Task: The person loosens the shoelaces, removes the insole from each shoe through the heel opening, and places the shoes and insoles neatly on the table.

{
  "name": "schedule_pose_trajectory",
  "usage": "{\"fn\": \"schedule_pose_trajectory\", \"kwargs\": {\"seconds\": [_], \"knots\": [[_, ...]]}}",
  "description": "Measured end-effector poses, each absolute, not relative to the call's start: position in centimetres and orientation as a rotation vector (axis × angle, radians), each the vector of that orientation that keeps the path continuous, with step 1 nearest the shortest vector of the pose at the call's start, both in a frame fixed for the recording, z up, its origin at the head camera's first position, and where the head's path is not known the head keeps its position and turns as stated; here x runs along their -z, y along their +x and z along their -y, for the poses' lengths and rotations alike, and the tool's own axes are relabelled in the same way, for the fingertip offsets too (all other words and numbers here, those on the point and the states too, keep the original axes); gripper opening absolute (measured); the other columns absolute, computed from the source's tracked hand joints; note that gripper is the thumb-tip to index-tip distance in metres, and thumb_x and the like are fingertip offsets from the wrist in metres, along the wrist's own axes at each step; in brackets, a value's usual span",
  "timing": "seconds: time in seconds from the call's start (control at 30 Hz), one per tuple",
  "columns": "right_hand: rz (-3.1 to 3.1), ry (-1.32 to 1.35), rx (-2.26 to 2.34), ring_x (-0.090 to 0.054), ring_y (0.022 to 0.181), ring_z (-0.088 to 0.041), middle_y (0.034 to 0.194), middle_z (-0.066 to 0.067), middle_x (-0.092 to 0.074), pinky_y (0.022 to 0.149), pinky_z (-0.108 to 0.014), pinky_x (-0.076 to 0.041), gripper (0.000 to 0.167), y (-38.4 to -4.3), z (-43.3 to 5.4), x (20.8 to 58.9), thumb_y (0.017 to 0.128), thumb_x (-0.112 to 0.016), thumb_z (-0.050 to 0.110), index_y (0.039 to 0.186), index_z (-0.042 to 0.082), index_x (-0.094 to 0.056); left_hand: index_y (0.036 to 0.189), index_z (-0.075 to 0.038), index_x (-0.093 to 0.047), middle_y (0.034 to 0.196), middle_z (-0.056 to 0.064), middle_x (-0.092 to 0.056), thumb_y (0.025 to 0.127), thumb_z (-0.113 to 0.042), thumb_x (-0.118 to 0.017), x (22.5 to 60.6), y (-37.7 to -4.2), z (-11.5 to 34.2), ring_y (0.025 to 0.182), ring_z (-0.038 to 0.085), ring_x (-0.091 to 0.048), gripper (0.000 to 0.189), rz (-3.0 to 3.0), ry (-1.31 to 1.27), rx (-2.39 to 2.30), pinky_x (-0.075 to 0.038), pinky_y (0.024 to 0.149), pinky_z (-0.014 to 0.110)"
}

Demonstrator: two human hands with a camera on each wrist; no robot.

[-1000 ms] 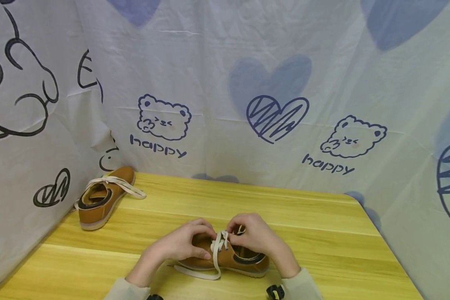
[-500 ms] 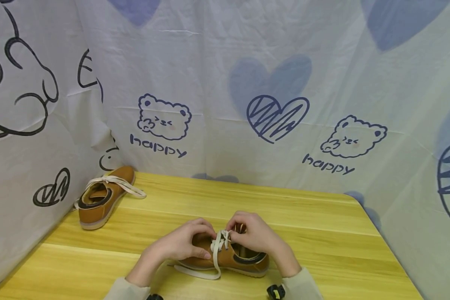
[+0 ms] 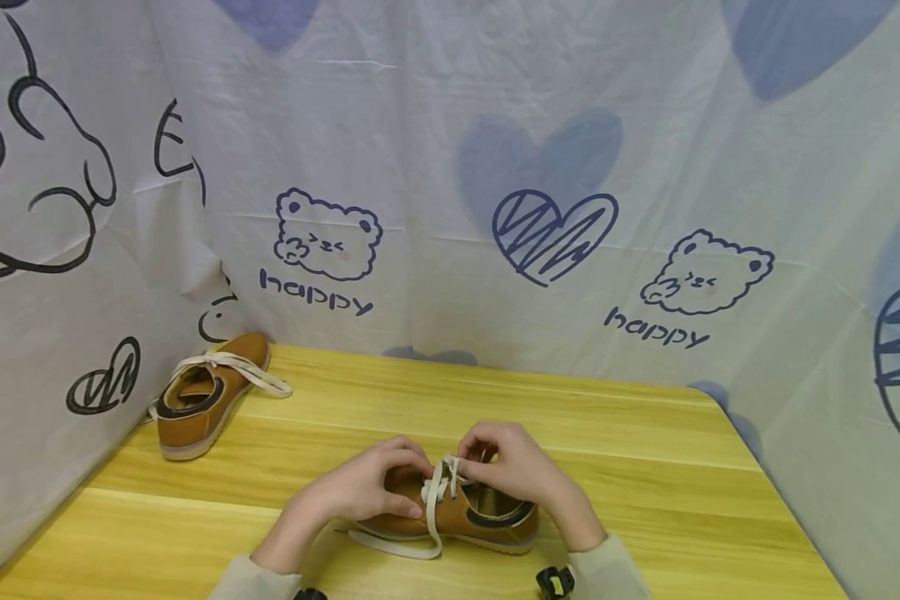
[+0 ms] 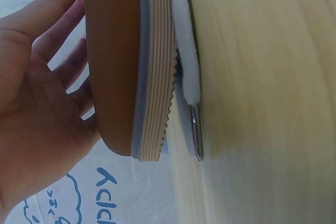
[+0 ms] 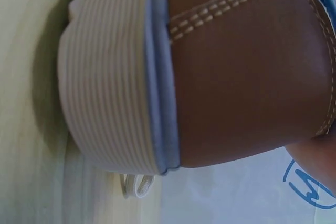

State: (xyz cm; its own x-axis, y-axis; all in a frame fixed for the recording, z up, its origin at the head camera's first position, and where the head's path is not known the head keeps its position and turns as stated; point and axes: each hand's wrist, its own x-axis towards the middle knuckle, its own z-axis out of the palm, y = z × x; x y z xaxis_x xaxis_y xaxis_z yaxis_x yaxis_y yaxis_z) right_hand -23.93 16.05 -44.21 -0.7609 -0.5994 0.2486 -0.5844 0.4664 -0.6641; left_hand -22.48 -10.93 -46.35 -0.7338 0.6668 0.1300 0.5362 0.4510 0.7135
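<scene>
A brown shoe [image 3: 471, 523] with a pale ribbed sole sits on the table in front of me, toe to the left. My left hand [image 3: 363, 485] grips its front part; in the left wrist view the thumb lies across the near side and the fingers reach behind the brown upper [image 4: 113, 72]. At the top of the lacing, my right hand [image 3: 516, 467] pinches the cream shoelace [image 3: 433, 504] between thumb and index finger. One long lace end hangs over the shoe's side, and its metal tip [image 4: 196, 135] rests near the sole. The heel [image 5: 247, 93] fills the right wrist view.
A second brown shoe [image 3: 183, 435], its cream laces tied in a bow, stands at the table's back left against the white printed curtain [image 3: 435, 283]. The yellow wooden table [image 3: 645, 467] has its right edge slanting toward me.
My right hand has drawn slightly rightward, with the pinched lace stretching a little from the top eyelets. The left hand and both shoes look unmoved.
</scene>
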Motion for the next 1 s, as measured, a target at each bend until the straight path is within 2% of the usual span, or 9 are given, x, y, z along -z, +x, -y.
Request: {"fn": "schedule_pose_trajectory", "kwargs": {"seconds": [0.33, 0.67, 1.0], "knots": [[-2.749, -1.174, 1.267, -0.061, 0.079, -0.007, 0.099, 0.003, -0.073, 0.069, -0.029, -0.057, 0.016, -24.10, -16.04, 44.40, 0.096, -0.069, 0.005, 0.107, 0.013, -0.077, 0.123, -0.024, -0.071, 0.128, -0.006, -0.060, 0.086, -0.031, -0.087, 46.37, -22.47, 10.91, 0.125, 0.022, -0.055, 0.041, -2.536, 1.059, -1.140, -0.043, 0.113, 0.050], [-2.750, -0.981, 1.351, -0.062, 0.081, -0.009, 0.097, 0.003, -0.071, 0.073, -0.030, -0.056, 0.015, -23.91, -15.91, 44.36, 0.096, -0.065, 0.005, 0.105, 0.014, -0.074, 0.124, -0.026, -0.071, 0.130, -0.007, -0.060, 0.087, -0.032, -0.085, 46.33, -22.41, 10.92, 0.126, 0.022, -0.055, 0.040, -2.532, 1.065, -1.142, -0.043, 0.113, 0.049], [-2.682, -0.947, 1.462, -0.065, 0.086, -0.011, 0.094, 0.004, -0.071, 0.076, -0.029, -0.055, 0.007, -24.10, -16.09, 44.56, 0.099, -0.068, 0.014, 0.103, 0.014, -0.074, 0.122, -0.026, -0.071, 0.129, -0.007, -0.060, 0.087, -0.031, -0.086, 46.33, -22.37, 10.91, 0.125, 0.021, -0.055, 0.039, -2.538, 1.073, -1.151, -0.043, 0.113, 0.048]]}}
